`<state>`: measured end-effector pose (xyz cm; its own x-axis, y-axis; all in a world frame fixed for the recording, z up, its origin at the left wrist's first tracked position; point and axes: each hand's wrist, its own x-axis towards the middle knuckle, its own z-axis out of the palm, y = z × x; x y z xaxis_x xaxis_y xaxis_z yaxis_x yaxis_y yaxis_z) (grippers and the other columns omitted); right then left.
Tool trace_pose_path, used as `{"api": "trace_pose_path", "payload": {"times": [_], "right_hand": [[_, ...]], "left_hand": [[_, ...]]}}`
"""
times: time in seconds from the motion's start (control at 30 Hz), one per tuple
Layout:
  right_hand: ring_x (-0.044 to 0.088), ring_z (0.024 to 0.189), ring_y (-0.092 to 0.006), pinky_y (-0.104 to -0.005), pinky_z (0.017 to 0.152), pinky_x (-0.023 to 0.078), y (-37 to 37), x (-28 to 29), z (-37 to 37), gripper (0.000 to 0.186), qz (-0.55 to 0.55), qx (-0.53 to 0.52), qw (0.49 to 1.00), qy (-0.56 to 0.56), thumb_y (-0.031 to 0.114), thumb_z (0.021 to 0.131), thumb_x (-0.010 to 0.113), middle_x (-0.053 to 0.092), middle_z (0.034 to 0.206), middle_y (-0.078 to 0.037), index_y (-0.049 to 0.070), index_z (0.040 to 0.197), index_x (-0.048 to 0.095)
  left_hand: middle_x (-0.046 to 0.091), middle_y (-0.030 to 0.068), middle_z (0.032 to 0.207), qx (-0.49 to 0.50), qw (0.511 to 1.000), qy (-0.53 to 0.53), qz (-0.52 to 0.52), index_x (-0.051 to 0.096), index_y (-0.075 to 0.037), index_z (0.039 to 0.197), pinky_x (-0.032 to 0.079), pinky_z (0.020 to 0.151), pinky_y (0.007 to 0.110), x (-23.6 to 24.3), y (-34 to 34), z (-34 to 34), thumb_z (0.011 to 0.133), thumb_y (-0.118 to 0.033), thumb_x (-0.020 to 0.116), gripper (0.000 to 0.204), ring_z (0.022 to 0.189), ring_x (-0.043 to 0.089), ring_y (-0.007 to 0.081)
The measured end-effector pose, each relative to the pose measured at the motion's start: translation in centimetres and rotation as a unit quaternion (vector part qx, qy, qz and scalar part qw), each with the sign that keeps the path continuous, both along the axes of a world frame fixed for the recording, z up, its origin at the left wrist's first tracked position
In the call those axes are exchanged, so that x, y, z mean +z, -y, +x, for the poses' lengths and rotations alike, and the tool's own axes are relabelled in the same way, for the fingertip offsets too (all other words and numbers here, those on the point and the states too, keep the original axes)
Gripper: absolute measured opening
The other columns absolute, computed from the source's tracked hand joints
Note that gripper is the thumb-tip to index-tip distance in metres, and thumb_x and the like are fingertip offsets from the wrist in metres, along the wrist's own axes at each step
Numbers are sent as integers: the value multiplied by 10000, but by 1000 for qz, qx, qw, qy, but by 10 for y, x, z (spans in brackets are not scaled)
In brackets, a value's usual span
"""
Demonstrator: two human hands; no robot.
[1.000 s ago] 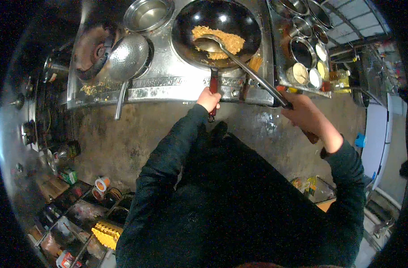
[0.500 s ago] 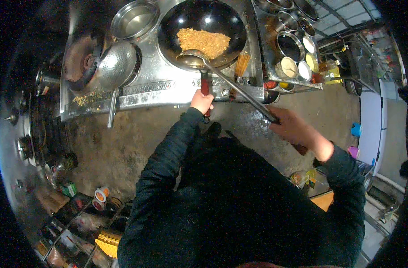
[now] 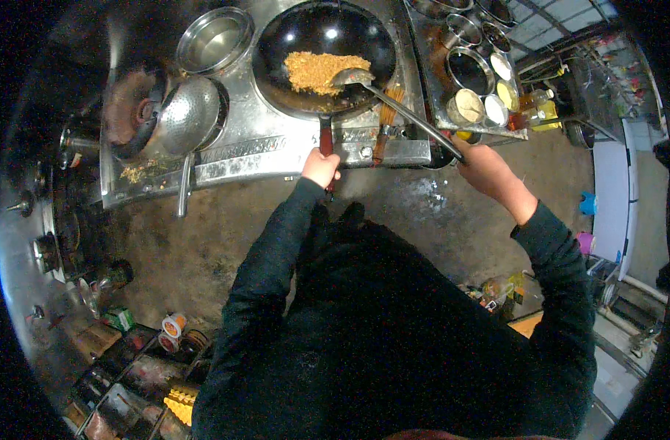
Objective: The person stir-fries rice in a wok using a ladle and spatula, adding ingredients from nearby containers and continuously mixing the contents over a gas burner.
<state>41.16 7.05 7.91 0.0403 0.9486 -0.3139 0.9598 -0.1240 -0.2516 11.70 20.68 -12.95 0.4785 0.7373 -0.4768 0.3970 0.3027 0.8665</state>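
A dark wok sits on the steel stove, with golden-brown fried rice, or a similar grainy food, heaped in its middle. My left hand is closed around the wok's red-brown handle. In my right hand is the long handle of a metal ladle, which slants up and left into the wok. The ladle's bowl rests at the right edge of the food. My right palm hides the grip end of its handle.
Left of the wok, a perforated skimmer lies over a pot, below a steel basin. A bamboo brush lies at the wok's right. Seasoning containers and bottles stand on the right-hand counter. Crates stand at lower left.
The ladle's bowl has gone from the near side of the food to its right edge. My right hand has moved up and forward. My left hand keeps its grip.
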Motion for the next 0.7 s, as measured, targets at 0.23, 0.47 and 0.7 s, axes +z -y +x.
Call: {"api": "trace_pose_path", "payload": {"times": [0.23,0.47,0.7], "right_hand": [[514,568,-135,-285,554,460,48,12,37,621,0,-134,982,-131,3,768,599,589,748,-100,162,1354,469],[455,538,-88,-266,508,431,50,-4,22,591,151,-96,957,-228,9,793,573,534,690,-26,128,1362,462],[466,550,-78,-251,487,405,116,-16,27,585,-17,-318,907,-276,-33,795,555,511,681,-9,84,1361,467]], "left_hand": [[540,74,539,38,993,35,-111,539,-24,648,416,462,324,83,37,-28,799,-135,510,190,464,526,175],[589,77,569,-1,999,-33,28,607,-6,788,427,472,341,38,17,11,813,-218,512,233,464,549,185],[543,58,558,64,986,155,0,537,-20,840,412,443,305,20,72,-20,807,-125,496,118,460,524,157]]}}
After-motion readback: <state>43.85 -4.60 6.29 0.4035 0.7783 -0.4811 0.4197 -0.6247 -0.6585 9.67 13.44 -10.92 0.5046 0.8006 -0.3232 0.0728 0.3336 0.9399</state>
